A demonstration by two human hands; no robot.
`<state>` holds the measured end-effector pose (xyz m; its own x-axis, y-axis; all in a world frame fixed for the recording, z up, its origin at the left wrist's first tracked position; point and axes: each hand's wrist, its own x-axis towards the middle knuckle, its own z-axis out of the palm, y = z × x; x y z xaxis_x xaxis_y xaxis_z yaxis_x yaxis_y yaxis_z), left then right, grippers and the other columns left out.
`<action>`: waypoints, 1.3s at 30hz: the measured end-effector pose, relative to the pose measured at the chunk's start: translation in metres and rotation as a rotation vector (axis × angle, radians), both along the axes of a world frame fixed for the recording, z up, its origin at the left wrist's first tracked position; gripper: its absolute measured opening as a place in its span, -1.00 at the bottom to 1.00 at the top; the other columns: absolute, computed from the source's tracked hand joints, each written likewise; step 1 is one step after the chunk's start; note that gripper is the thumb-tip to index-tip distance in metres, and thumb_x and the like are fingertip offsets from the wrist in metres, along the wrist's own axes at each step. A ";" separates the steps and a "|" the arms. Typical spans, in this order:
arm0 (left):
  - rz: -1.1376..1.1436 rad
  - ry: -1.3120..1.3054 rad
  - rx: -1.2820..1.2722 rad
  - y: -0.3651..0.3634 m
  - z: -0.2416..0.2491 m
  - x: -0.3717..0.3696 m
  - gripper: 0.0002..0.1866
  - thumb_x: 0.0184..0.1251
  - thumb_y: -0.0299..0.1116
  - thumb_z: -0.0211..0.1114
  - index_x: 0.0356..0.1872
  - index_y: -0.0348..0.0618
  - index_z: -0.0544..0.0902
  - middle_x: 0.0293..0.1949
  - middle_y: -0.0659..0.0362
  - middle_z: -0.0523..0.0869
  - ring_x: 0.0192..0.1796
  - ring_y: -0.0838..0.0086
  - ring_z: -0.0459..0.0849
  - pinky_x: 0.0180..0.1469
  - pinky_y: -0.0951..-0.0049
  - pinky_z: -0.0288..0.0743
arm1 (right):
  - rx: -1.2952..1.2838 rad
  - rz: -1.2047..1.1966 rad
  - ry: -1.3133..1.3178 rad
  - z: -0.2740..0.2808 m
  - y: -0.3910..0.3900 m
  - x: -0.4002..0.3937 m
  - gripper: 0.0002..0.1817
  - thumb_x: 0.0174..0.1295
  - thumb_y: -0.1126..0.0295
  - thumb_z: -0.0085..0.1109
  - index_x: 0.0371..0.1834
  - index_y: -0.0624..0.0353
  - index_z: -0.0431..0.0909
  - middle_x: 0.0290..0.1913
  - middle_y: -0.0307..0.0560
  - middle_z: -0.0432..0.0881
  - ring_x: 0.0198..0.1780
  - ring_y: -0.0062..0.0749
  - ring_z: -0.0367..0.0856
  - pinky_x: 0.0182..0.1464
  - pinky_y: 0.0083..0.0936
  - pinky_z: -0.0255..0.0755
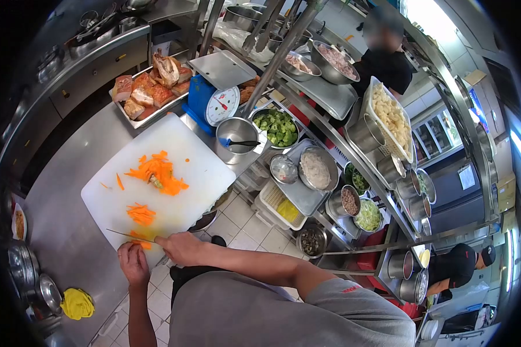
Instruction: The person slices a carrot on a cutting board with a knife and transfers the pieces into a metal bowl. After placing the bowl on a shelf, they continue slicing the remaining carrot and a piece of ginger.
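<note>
Carrot [145,245] sits by the near edge of the cutting board [104,194], probably for easy reach. Left hand [134,263] has its fingers bunched together, pinning it steady; right hand [182,248] clamps the knife [126,234] handle, likely for control.

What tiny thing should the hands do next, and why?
I think the right hand should gently press the knife down for one more slice. Its blade is right at the carrot piece, the left hand's fingers are by that piece, and thin orange slices already lie nearby.
</note>
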<state>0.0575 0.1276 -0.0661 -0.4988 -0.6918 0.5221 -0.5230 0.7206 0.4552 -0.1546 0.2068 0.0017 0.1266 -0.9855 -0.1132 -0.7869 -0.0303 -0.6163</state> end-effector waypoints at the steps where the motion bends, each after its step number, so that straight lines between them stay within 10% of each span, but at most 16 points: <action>1: -0.001 -0.003 0.013 0.001 0.001 0.000 -0.88 0.29 -0.58 0.32 -0.16 -0.33 0.68 -0.05 -0.04 0.64 0.03 0.03 0.60 0.12 0.10 0.50 | -0.005 0.000 0.002 0.000 0.001 0.001 -0.72 0.30 0.47 0.15 0.05 0.28 0.48 -0.44 0.24 0.69 -0.33 0.24 0.72 -0.25 0.06 0.59; 39: -0.024 0.024 -0.004 -0.003 -0.009 0.003 -0.84 0.24 -0.62 0.34 -0.16 -0.31 0.67 -0.03 -0.09 0.68 0.02 -0.07 0.64 0.13 0.02 0.55 | 0.031 0.060 0.138 -0.005 -0.012 0.000 -0.65 0.18 0.50 0.21 0.04 0.36 0.51 -0.37 0.24 0.74 -0.28 0.16 0.78 -0.21 -0.03 0.66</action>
<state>0.0610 0.1249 -0.0750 -0.5028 -0.6777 0.5365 -0.4943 0.7346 0.4647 -0.1546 0.1953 -0.0032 0.1664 -0.9724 -0.1635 -0.8616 -0.0628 -0.5037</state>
